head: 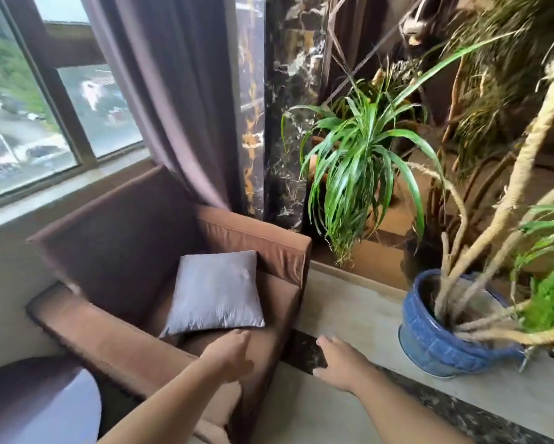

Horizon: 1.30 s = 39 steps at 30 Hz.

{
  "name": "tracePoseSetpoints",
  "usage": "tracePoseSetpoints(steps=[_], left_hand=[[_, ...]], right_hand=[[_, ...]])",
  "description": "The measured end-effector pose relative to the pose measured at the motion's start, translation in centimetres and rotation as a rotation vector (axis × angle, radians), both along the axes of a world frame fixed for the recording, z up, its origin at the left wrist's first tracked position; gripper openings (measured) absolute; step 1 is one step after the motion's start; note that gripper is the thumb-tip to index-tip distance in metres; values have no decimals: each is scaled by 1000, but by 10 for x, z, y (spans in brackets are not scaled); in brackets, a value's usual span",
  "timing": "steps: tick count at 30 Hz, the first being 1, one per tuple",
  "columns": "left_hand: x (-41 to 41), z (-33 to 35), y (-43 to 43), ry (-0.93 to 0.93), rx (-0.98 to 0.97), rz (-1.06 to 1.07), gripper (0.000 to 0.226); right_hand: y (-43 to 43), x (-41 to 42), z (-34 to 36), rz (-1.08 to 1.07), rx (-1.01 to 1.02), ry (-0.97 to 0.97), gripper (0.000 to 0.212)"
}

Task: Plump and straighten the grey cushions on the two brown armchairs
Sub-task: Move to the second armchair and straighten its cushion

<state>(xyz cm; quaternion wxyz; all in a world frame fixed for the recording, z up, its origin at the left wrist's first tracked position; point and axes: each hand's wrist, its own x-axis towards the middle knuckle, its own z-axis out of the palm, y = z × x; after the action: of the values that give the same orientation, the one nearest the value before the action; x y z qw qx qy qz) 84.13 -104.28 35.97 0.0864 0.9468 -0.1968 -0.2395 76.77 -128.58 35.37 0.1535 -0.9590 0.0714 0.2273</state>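
Grey cushion (215,291) leans in the armchair (115,238); both hands, left (229,354) and right (336,363), reach forward, released.

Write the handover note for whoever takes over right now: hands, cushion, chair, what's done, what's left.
Left hand: empty, open, reaching over the seat front, just short of the grey cushion.
Right hand: empty, open, over the floor beside the brown armchair.
Cushion: on the seat, propped against the right armrest, sitting askew.
Done: nothing evident; cushion not yet gripped.
Left: plump and square this cushion. The second armchair is out of view, so its state is unknown.
Mind the blue plant pot on the right.
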Motion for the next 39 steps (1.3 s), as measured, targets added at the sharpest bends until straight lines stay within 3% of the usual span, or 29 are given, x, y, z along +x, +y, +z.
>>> tracePoseSetpoints(steps=[6,12,23,30,34,39], left_hand=[[84,-39,-69,45,40,139,54],[133,-53,-98,55,0,310,53],[209,-97,-58,184,-131,791,52],[266,-146,-32,246,-271,1039,59],[294,-172,-25,270,-377,1287,43],[318,-252,-29,245,-448,1576,49]], right_hand=[[-80,120,-24,94,3,72,65],[-117,223,-41,291,-74,130,61],[-34,392,-69,743,-117,218,64],[13,507,-88,781,-90,219,66],[46,560,-140,772,5,230,62],[73,632,-245,774,53,156,79]])
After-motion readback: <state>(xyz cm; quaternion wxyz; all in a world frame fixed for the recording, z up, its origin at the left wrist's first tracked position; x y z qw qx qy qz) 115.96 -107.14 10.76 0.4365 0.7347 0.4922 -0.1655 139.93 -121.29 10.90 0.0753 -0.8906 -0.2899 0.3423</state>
